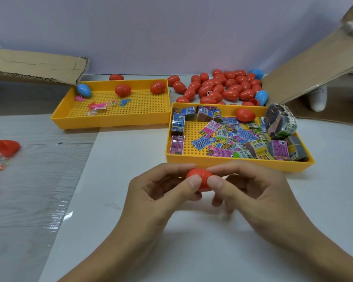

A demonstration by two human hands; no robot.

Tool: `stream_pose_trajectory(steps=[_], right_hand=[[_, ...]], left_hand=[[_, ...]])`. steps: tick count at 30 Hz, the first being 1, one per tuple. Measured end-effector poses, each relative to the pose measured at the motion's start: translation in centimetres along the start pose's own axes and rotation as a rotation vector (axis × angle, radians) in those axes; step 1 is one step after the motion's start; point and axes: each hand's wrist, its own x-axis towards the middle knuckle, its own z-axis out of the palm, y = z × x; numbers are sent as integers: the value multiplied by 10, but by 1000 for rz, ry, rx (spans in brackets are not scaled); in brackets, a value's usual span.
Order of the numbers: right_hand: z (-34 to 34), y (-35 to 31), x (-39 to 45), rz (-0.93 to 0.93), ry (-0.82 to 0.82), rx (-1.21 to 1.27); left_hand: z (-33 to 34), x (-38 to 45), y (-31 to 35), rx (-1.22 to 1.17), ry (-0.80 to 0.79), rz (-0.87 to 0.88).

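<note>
A red plastic egg [199, 176] is held above the white table just in front of the right yellow tray [238, 164]. My left hand [157, 192] grips its left side with thumb and curled fingers. My right hand [251, 188] grips its right side the same way, thumb tips nearly touching on the egg. The egg looks whole; its lower part is hidden by my thumbs.
The right tray holds several printed leaflets [228, 139] and one red egg [245, 115]. A left yellow tray [110, 121] holds small toys and eggs. A pile of red and blue eggs [222, 88] lies behind. Red egg halves [6, 147] sit at far left. Cardboard flaps [306, 66] flank the back.
</note>
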Motion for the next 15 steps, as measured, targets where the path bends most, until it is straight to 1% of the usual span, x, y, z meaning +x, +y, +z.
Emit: stream_pose_trajectory(steps=[4, 6, 7, 9, 12, 15], right_hand=[[-10, 2, 3, -311, 69, -507], [-20, 4, 9, -363, 163, -713], [-24, 4, 12, -359, 204, -803], [-29, 7, 17, -318, 228, -922], [-26, 13, 23, -255, 207, -1024], [-25, 19, 28, -161, 148, -1083]], left_hand=[[-1, 0, 0, -48, 6, 16], [-1, 1, -1, -56, 32, 32], [-1, 1, -2, -52, 44, 39], [0, 2, -4, -20, 65, 55], [3, 2, -5, 2, 93, 53], [1, 5, -4, -77, 112, 40]])
